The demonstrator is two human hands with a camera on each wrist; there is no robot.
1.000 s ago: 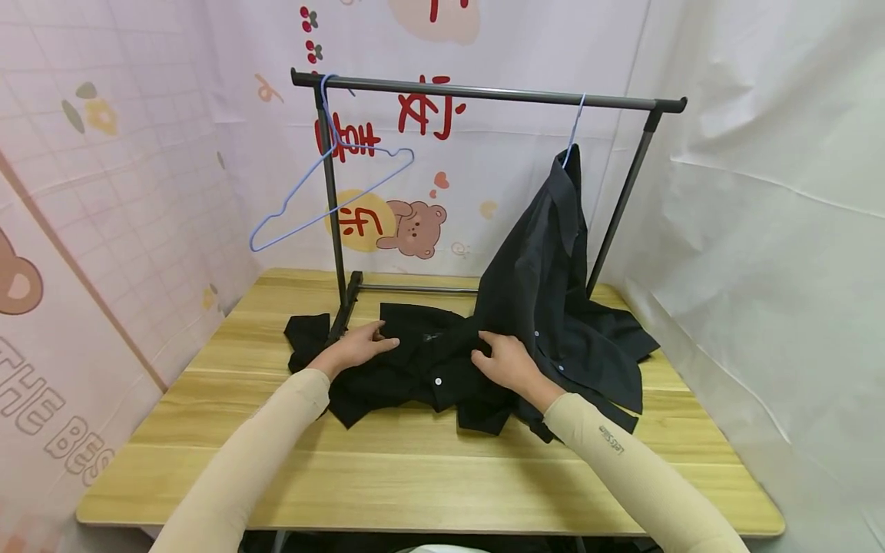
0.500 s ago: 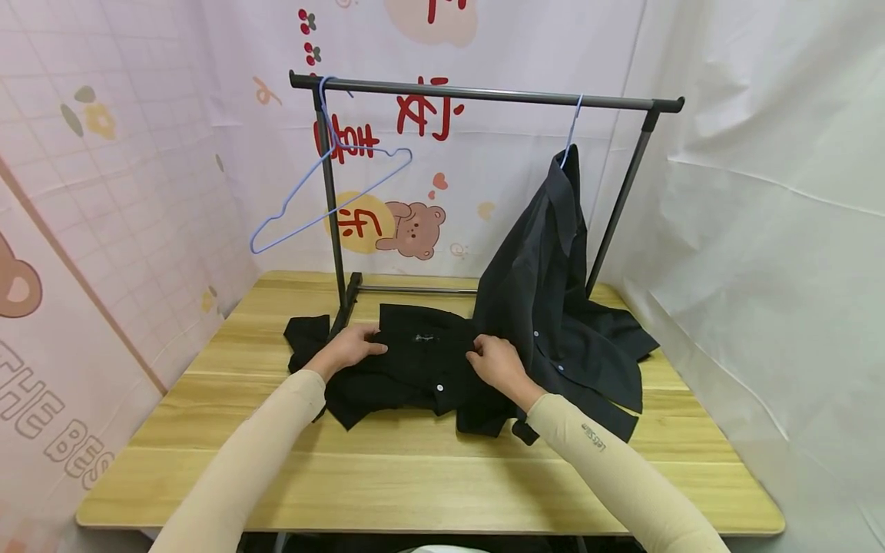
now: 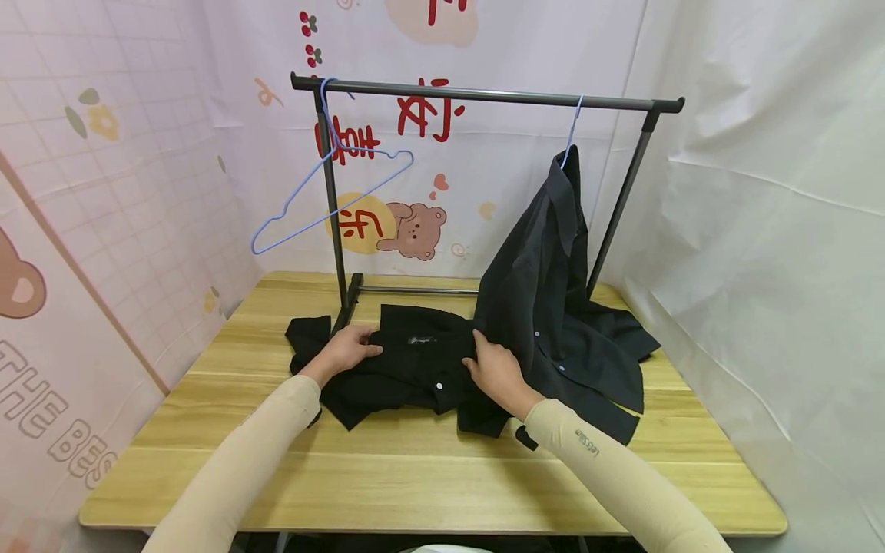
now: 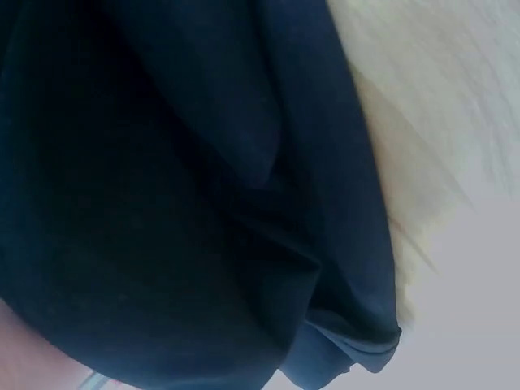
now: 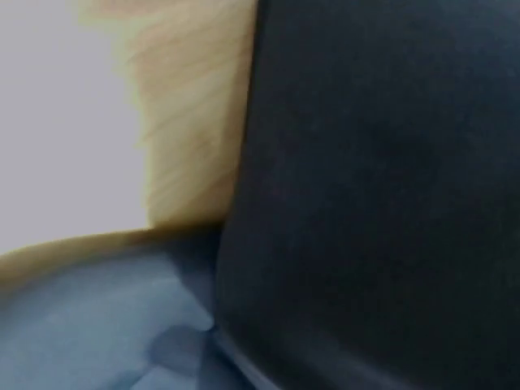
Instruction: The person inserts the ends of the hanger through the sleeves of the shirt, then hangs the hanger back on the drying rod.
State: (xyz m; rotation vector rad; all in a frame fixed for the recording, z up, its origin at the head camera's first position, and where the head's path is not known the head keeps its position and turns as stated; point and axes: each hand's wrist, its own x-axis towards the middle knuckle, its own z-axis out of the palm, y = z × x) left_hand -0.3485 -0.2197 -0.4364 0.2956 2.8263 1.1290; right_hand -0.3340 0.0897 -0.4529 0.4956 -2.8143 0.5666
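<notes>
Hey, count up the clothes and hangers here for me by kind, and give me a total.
Black shirts: 2, one flat on the table, one hanging from the rail
Blue hangers: 2, one empty, one carrying the hanging shirt
Clothes rail: 1
Total: 5

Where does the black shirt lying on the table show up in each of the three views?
Head: black shirt lies mid-table, left hand and right hand on it.
Left wrist: dark cloth fills the left and centre.
Right wrist: dark cloth fills the right.
Shared landmark: the light wooden table.
</notes>
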